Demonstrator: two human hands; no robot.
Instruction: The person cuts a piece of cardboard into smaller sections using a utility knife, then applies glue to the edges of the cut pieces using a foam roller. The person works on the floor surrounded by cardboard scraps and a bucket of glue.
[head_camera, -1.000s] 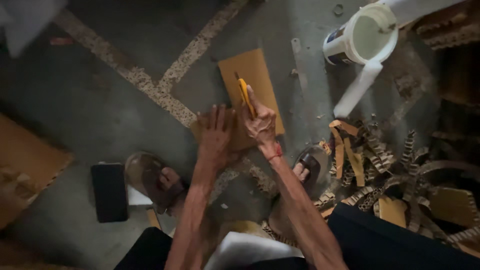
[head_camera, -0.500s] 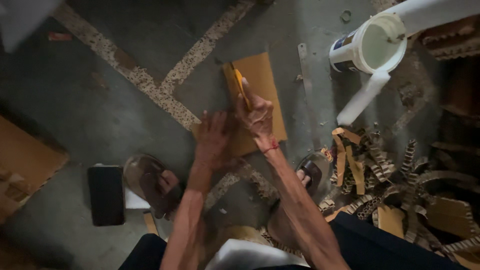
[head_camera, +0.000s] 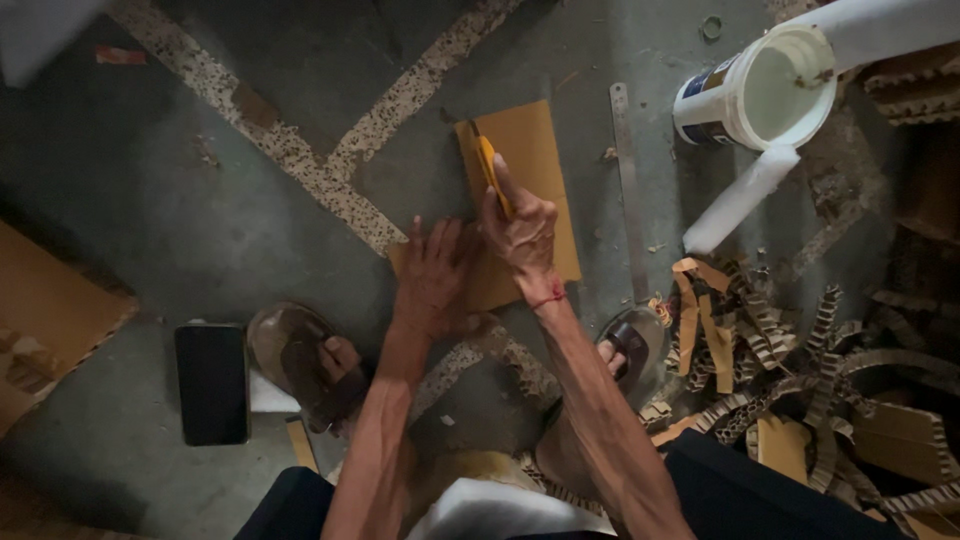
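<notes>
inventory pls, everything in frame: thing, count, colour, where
flat brown cardboard sheet: 1, tan, floor centre, under both hands
yellow utility knife: 1, yellow, on the sheet's left edge, in the right hand
long metal ruler: 1, grey steel, floor right of the sheet
white plastic bucket: 1, white, upper right
white roll: 1, white, below the bucket
corrugated cardboard strips: many, brown, heaped at right
black phone: 1, black, floor lower left
cardboard pieces: a few, brown, left edge
brown sandals: 2, brown, on the feet
left hand: 1, flat on the sheet's near left corner
right hand: 1, red thread at wrist, gripping the knife
</notes>
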